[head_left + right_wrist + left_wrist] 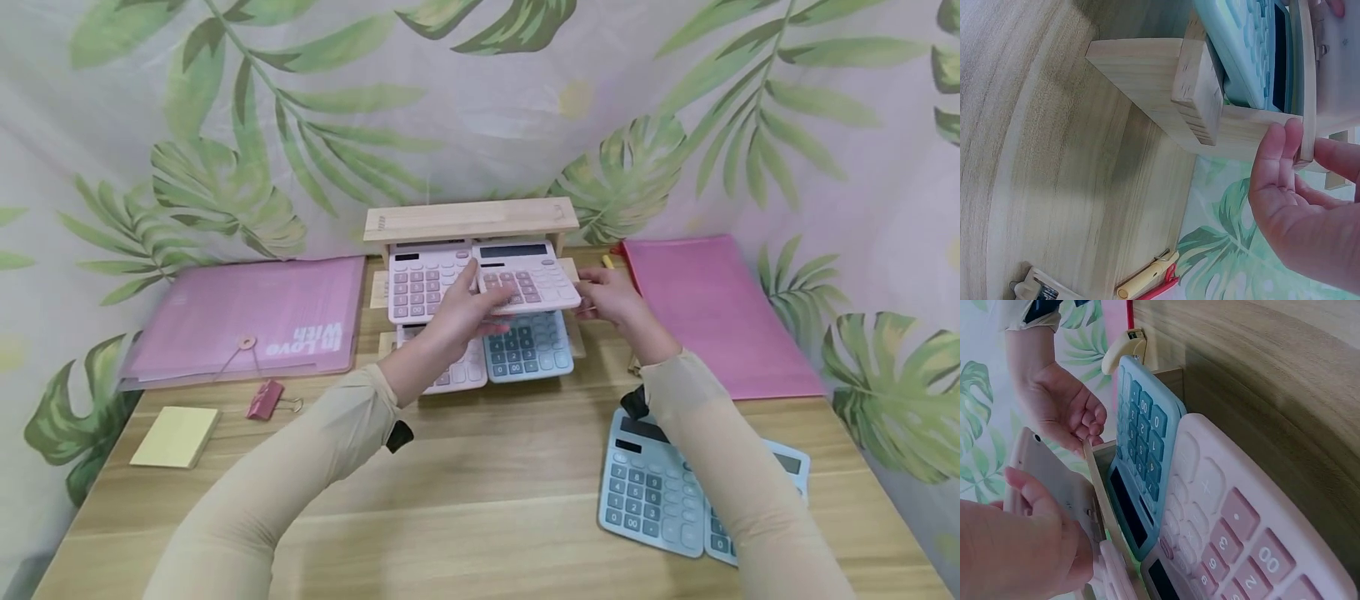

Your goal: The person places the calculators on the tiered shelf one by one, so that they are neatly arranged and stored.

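The held pink calculator [551, 287] has a pale, whitish-pink body with rounded corners, a wide dark display across its top, a small dark strip below that, deeper pink number keys and pale keys at the side; it is at the right of the upper level of the wooden rack [472, 219], its near edge jutting out below the top board; whether its far edge rests on the shelf I cannot tell. The left hand [465, 308] pinches it, thumb on the face and fingers beneath; the right hand [611, 296] has thumb and fingers closed on the edge of a shelf board at the rack's right end. Counting all, there are six calculators, three pink and three blue; the rack bears the held one, an upper-left pink calculator [420, 283] just beside it, a lower-left pink calculator [465, 375] and a lower-right blue calculator [528, 346]; two more blue calculators [648, 492] lie side by side on the wooden table [450, 500], partly behind the right sleeve [720, 450]; two pink folders [712, 317], one at each side, one pink binder clip [266, 400] and one yellow note pad [176, 436] lie there too.
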`<state>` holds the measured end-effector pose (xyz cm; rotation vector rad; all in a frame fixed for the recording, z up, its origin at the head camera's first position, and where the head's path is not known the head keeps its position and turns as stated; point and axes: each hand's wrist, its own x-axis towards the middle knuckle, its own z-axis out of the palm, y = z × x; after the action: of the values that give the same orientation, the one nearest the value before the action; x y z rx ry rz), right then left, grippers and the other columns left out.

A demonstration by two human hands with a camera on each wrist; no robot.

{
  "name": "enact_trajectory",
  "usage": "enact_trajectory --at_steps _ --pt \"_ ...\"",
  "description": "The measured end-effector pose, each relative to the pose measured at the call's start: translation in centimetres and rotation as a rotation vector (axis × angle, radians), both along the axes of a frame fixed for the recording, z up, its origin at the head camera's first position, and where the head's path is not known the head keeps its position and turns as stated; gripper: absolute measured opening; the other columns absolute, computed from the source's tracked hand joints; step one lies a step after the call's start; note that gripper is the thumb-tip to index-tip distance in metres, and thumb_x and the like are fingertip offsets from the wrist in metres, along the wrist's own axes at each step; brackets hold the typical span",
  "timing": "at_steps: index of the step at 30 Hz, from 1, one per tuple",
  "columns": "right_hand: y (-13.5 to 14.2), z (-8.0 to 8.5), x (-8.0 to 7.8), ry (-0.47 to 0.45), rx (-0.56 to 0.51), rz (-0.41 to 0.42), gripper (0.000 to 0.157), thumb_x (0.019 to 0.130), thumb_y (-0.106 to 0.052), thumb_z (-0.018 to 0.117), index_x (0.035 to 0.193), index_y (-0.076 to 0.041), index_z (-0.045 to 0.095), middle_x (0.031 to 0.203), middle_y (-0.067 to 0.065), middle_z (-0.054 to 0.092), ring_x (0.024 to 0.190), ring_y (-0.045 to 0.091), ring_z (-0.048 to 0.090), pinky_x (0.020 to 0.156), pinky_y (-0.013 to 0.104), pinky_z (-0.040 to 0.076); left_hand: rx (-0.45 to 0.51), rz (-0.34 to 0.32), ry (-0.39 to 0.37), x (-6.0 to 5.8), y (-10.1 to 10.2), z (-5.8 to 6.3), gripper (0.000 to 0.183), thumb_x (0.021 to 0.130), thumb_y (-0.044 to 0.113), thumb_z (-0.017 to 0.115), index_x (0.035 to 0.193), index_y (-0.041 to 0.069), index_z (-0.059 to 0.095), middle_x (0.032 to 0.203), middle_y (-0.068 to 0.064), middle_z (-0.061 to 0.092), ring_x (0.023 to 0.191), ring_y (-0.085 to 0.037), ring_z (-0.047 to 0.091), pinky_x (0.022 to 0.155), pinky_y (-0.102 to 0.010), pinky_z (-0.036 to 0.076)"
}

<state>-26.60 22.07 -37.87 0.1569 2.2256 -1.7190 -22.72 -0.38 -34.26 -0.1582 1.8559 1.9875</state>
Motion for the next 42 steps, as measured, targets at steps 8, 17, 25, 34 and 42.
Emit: enact_trajectory --at_steps 8,17,25,34,42 --pt "-0.2 0.3 0.0 -0.008 0.011 0.003 0.054 0.096 -0.01 0.044 0.143 0.007 0.022 0.076 -0.003 0.057 0.058 0.006 0.058 0.062 0.023 0.056 -0.267 -0.125 0.194 0.7 -0.8 -1.0 0.087 0.081 0.018 0.071 0.149 0.022 0.017 0.144 -0.008 0.039 0.096 -0.023 0.062 0.086 -0.031 0.053" --pt "-0.2 0.2 0.0 -0.014 0.03 0.002 0.054 0.096 -0.01 0.041 0.143 0.007 0.021 0.067 -0.005 0.058 0.059 0.008 0.06 0.072 0.03 0.058 -0.409 -0.151 0.363 1.1 -0.6 -2.8 0.071 0.088 0.028 0.063 0.147 0.028 0.023 0.089 -0.023 0.063 0.056 -0.036 0.059 0.047 -0.044 0.051" --pt "-0.6 0.3 0.0 -0.014 0.013 0.002 0.054 0.096 -0.01 0.041 0.143 0.007 0.02 0.069 -0.005 0.057 0.057 0.007 0.059 0.066 0.025 0.057 -0.334 -0.165 0.303 1.7 0.0 -3.9 0.064 0.096 0.014 0.047 0.146 0.038 0.014 0.104 -0.017 0.062 0.049 -0.021 0.058 0.046 -0.041 0.051" --pt "-0.9 0.3 0.0 -0.02 0.009 0.004 0.055 0.097 -0.01 0.042 0.144 0.007 0.018 0.075 -0.002 0.058 0.06 0.007 0.059 0.06 0.021 0.055 -0.302 -0.095 0.282 1.4 0.0 -5.1 0.06 0.1 0.016 0.038 0.144 0.047 0.012 0.093 -0.014 0.069 0.047 -0.022 0.058 0.042 -0.037 0.05" --pt "-1.2 0.1 0.2 -0.038 0.031 0.001 0.056 0.097 -0.013 0.043 0.144 0.005 0.019 0.093 0.007 0.057 0.061 0.007 0.059 0.069 0.026 0.057 -0.406 -0.114 0.536 4.3 -1.5 -5.1 0.053 0.099 0.029 0.039 0.147 0.035 0.016 0.082 -0.008 0.067 0.045 -0.018 0.054 0.041 -0.031 0.048"
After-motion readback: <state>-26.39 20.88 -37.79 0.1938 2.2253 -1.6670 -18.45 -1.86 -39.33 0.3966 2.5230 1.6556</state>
